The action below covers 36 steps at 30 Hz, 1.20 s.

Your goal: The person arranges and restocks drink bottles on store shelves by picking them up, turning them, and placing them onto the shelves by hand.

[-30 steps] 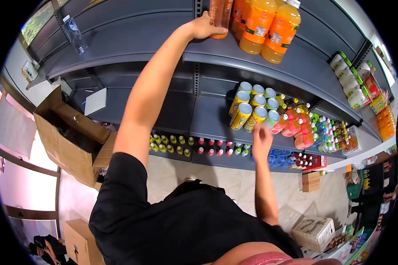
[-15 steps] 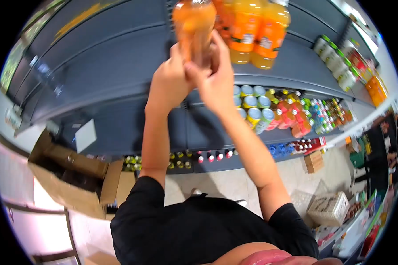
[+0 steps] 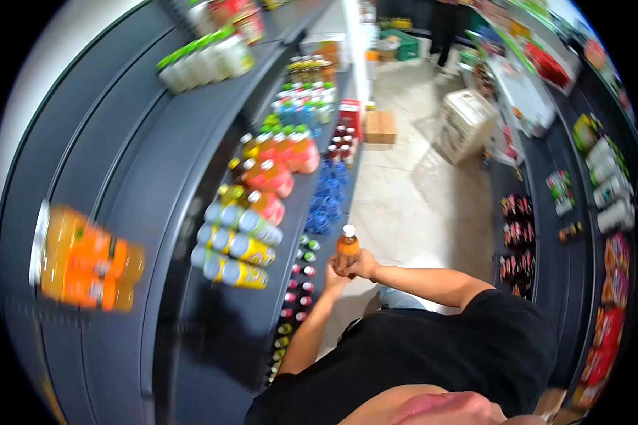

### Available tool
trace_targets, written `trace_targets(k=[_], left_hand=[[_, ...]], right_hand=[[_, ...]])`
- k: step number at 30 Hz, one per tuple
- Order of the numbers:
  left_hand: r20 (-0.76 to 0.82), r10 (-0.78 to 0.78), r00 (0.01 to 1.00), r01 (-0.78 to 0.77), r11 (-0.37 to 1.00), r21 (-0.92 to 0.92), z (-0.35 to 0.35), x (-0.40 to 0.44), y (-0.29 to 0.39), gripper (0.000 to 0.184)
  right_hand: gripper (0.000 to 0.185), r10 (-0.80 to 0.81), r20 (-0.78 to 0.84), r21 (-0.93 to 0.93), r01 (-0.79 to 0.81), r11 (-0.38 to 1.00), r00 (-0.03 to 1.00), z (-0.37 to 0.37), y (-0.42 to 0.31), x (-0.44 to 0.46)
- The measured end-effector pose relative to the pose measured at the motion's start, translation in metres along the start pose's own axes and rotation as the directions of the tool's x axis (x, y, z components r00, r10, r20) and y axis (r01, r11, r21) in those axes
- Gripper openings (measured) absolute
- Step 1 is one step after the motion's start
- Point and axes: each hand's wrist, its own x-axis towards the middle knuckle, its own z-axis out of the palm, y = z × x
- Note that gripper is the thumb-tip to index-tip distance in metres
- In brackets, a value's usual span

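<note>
The right hand (image 3: 364,264) grasps a bottle (image 3: 347,246) low, cap (image 3: 348,230) up, beside the left shelf (image 3: 244,312); the left hand (image 3: 335,275) meets it, probably for steadiness, but I cannot tell its grip. Farther left, cans (image 3: 237,248) stand in rows, likely saving space; a box (image 3: 466,127) sits far off.

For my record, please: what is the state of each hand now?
Left hand: at the lower part of the white-capped bottle; grip cannot be told.
Right hand: closed, holding this bottle.
</note>
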Motion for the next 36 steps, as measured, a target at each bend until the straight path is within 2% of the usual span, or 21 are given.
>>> trace_targets(k=[1,2,3,4,5,7,8,11,12,13,15,16,19,20,21,23,25,29,31,33,36], left_hand=[[0.028,-0.155,0.987,0.155,0.988,0.020,0.031,0.006,-0.028,0.060],[0.186,-0.446,0.876,0.468,0.878,-0.099,0.055,0.016,-0.033,0.063],[0.358,-0.659,0.662,0.737,0.659,-0.150,0.078,0.029,-0.039,0.067],[0.412,-0.671,0.617,0.731,0.683,0.017,0.092,0.043,-0.061,0.064],[0.455,-0.685,0.568,0.694,0.696,0.181,0.105,0.056,-0.080,0.062],[0.520,-0.650,0.554,0.535,0.757,0.376,0.139,0.074,-0.088,0.059],[0.556,-0.630,0.542,0.439,0.776,0.452,0.162,0.082,-0.092,0.058],[0.644,-0.567,0.513,0.516,0.804,0.297,0.223,0.092,-0.086,0.071],[0.696,-0.483,0.532,0.412,0.865,0.286,0.241,0.101,-0.094,0.078],[0.795,-0.385,0.469,0.380,0.900,0.212,0.260,0.114,-0.101,0.076],[0.803,-0.503,0.320,0.460,0.823,0.333,0.296,0.136,-0.037,0.060],[0.877,-0.401,0.266,0.290,0.900,0.324,0.314,0.152,-0.055,0.054],[0.944,-0.312,0.110,0.212,0.935,0.284,0.363,0.183,-0.052,0.050],[0.949,-0.304,0.080,0.124,0.948,0.293,0.377,0.192,-0.049,0.053],[0.935,-0.343,0.086,0.123,0.935,0.332,0.388,0.194,-0.068,0.056],[0.901,-0.421,0.106,0.112,0.905,0.410,0.406,0.208,-0.111,0.063],[0.883,-0.468,0.031,-0.194,0.864,0.464,0.433,0.228,-0.072,0.068],[0.868,-0.495,-0.047,-0.158,0.861,0.483,0.499,0.270,-0.109,0.070],[0.863,-0.505,-0.012,-0.200,0.847,0.492,0.546,0.294,-0.072,0.067],[0.905,-0.423,-0.037,-0.050,0.906,0.421,0.591,0.319,-0.071,0.067],[0.931,-0.363,-0.031,-0.005,0.932,0.363,0.664,0.363,-0.057,0.065]], right_hand=[[0.049,0.070,-0.186,0.178,-0.036,0.983,0.980,-0.009,0.039,0.010],[0.047,0.250,-0.354,0.296,-0.146,0.944,0.901,-0.009,0.117,0.051],[0.051,0.426,-0.333,0.420,-0.272,0.866,0.841,-0.024,0.143,0.055],[0.056,0.553,-0.351,0.521,-0.333,0.786,0.755,-0.041,0.143,0.043],[0.053,0.549,-0.368,0.617,-0.245,0.748,0.751,-0.059,0.159,0.036],[0.045,0.615,-0.054,0.749,-0.376,0.546,0.787,-0.097,0.220,0.052],[0.044,0.574,-0.029,0.735,-0.372,0.567,0.818,-0.125,0.215,0.043],[0.039,0.431,-0.060,0.612,-0.308,0.729,0.901,-0.184,0.245,0.035],[0.039,0.365,-0.024,0.662,-0.259,0.704,0.931,-0.202,0.243,0.031],[0.041,0.382,-0.014,0.668,-0.276,0.691,0.924,-0.222,0.244,0.021],[0.048,0.456,-0.068,0.703,-0.282,0.653,0.887,-0.252,0.246,0.011],[0.053,0.509,-0.090,0.702,-0.309,0.642,0.856,-0.272,0.223,-0.008],[0.057,0.322,-0.179,0.878,0.004,0.479,0.930,-0.293,0.267,0.000],[0.058,0.372,-0.184,0.867,-0.028,0.498,0.910,-0.302,0.281,0.002],[0.057,0.551,-0.187,0.850,-0.147,0.505,0.813,-0.322,0.252,-0.017],[0.056,0.566,-0.180,0.912,-0.079,0.402,0.804,-0.342,0.235,-0.031],[0.057,0.532,-0.191,0.930,-0.021,0.366,0.825,-0.352,0.265,-0.015],[0.060,0.621,-0.315,0.895,0.007,0.446,0.718,-0.392,0.305,0.002],[0.059,0.638,-0.349,0.873,-0.009,0.488,0.686,-0.445,0.287,-0.016],[0.059,0.639,-0.412,0.846,0.013,0.532,0.649,-0.508,0.282,-0.012],[0.055,0.609,-0.545,0.775,0.069,0.628,0.577,-0.591,0.267,-0.023]])
